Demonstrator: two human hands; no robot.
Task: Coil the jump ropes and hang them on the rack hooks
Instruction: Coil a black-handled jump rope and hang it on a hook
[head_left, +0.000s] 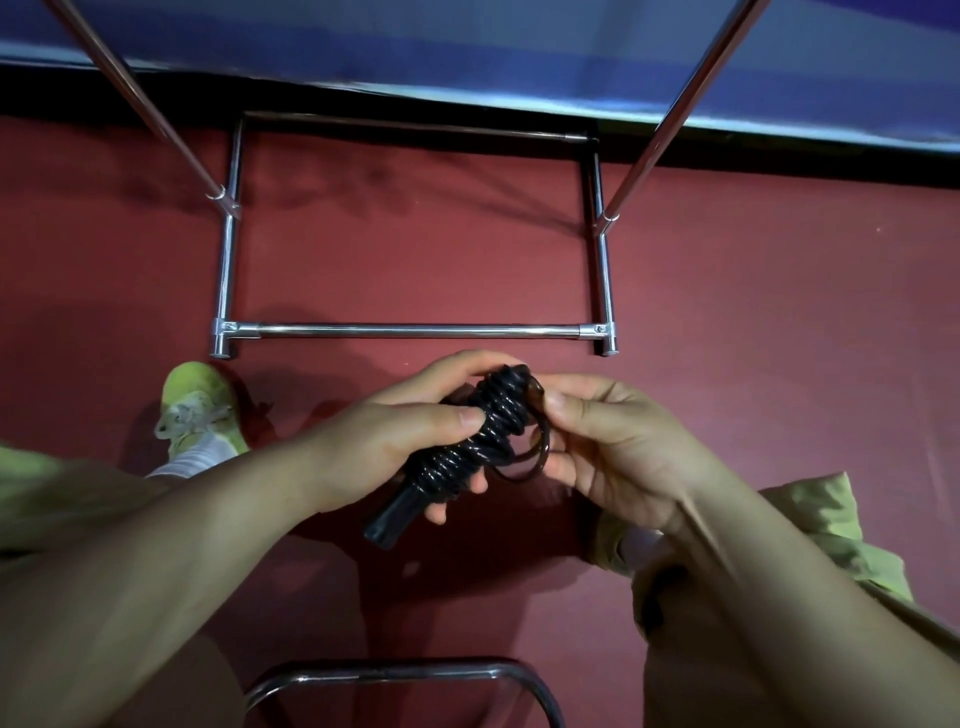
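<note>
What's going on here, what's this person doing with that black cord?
A seated person is bundling a black jump rope. The left hand grips the bundle, with the rope wound around the handles, one handle end sticking out below. The right hand pinches the last loose loop beside the bundle. The chrome rack stands on the red floor just ahead; no rope hangs on the part in view.

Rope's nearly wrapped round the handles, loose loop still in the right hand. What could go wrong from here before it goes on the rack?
1. The last loop, pinched by the right hand, hangs slack beside the jump rope bundle; if not tucked, the wraps may unwind.
2. The left hand holds only the bundle's middle; the handle end sticks out below and might slide free.
3. No hooks show on the rack, so hanging means looking up mid-grip.
</note>
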